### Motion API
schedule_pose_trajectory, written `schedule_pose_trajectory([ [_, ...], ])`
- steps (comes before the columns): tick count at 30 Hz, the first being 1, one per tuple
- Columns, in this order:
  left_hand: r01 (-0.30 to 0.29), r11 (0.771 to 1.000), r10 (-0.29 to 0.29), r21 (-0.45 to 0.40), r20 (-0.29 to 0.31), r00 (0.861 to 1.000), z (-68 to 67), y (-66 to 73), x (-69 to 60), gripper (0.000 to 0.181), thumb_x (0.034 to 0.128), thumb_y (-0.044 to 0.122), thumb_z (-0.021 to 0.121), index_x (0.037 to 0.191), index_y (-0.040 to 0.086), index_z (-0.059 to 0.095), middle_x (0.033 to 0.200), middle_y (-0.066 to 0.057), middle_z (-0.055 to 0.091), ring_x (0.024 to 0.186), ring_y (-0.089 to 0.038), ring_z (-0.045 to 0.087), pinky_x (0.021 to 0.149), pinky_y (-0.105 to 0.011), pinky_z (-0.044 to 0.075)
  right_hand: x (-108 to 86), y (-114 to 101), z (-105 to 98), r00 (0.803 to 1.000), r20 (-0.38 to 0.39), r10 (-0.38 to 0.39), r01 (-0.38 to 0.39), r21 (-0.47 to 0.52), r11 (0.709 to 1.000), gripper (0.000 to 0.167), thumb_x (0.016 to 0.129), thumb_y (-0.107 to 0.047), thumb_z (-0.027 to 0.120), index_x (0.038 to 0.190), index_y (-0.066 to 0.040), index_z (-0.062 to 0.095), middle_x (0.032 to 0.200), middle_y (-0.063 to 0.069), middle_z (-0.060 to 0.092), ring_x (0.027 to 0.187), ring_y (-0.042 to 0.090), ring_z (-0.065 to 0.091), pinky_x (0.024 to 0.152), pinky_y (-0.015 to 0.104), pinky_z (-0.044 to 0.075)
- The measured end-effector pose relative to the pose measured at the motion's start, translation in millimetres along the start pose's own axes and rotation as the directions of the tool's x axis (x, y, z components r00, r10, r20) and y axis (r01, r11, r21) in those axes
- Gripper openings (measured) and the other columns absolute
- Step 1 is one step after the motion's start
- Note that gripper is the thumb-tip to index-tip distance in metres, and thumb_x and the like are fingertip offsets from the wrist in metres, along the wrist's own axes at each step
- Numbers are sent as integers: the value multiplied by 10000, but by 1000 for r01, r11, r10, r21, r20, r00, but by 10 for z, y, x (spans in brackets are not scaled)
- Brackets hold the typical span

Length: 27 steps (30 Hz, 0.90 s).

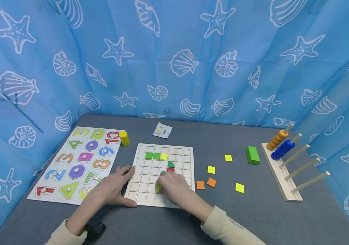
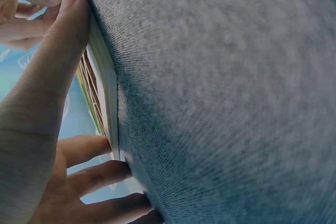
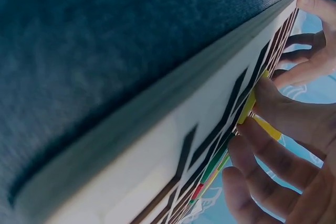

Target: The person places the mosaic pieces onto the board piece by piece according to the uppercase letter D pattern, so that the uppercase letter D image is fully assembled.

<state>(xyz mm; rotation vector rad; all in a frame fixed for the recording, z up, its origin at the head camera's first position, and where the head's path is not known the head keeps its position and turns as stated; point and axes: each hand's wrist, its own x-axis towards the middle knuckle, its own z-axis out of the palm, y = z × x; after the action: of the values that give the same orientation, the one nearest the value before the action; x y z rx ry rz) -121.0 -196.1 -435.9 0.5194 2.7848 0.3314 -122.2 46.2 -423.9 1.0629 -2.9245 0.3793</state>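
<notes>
A white wooden grid board (image 1: 140, 158) lies on the grey table. My left hand (image 1: 113, 187) spans its left edge, thumb at the near corner and spread fingers touching the side; the left wrist view shows this thumb (image 2: 71, 30) against the edge. Over the lower middle of the grid, my right hand (image 1: 174, 186) pinches a yellow square tile (image 3: 247, 107) between thumb and fingers, down at the board. Green tiles (image 1: 152, 156), a yellow tile (image 1: 164, 156), a green quarter-round piece (image 1: 170, 164) and a red tile (image 1: 170, 169) sit on the grid. My right hand hides nearby cells.
On the left lies a number puzzle board (image 1: 79, 156), a yellow cylinder (image 1: 124, 139) by its corner. A small printed card (image 1: 162, 130) lies behind the grid. To the right are loose yellow tiles (image 1: 211, 169), orange tiles (image 1: 200, 185), a green block (image 1: 252, 155) and a bead-peg rack (image 1: 281, 173).
</notes>
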Motion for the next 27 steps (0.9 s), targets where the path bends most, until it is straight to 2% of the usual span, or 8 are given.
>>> schedule_pose_trajectory([
  [6,-1,1000,1,-2,1,1000,-8,6,-4,1259,623,729,849,1562,24,393,1570,-289,425,1406,-583,425,1084,-674,446,-26,13,-32,1000,18,16,-16,18,1000,74,825,-120,846,889,-149,828,791,-12,707,676,61,570,512,172,421],
  [11,1,1000,-1,-2,4,1000,-11,14,-4,1260,623,724,852,1563,24,390,1572,-288,422,1410,-579,423,1085,-675,444,-102,91,-101,999,-8,34,-34,68,997,147,830,-90,827,970,-135,828,840,1,715,705,90,591,513,180,407],
  [18,7,1000,-7,1,14,1000,-20,24,-6,1264,623,726,851,1566,25,386,1574,-290,418,1414,-576,420,1090,-679,438,-286,278,-175,993,-25,113,-110,96,989,190,817,-102,846,1004,-120,823,839,34,700,672,116,549,471,190,350],
  [27,8,1000,-8,-2,8,1000,-17,26,-13,1258,623,716,858,1561,18,392,1568,-295,423,1412,-581,420,1091,-685,433,-529,505,-289,981,-27,194,-192,60,980,259,778,-102,876,1031,-92,816,914,49,721,740,146,592,520,215,414],
])
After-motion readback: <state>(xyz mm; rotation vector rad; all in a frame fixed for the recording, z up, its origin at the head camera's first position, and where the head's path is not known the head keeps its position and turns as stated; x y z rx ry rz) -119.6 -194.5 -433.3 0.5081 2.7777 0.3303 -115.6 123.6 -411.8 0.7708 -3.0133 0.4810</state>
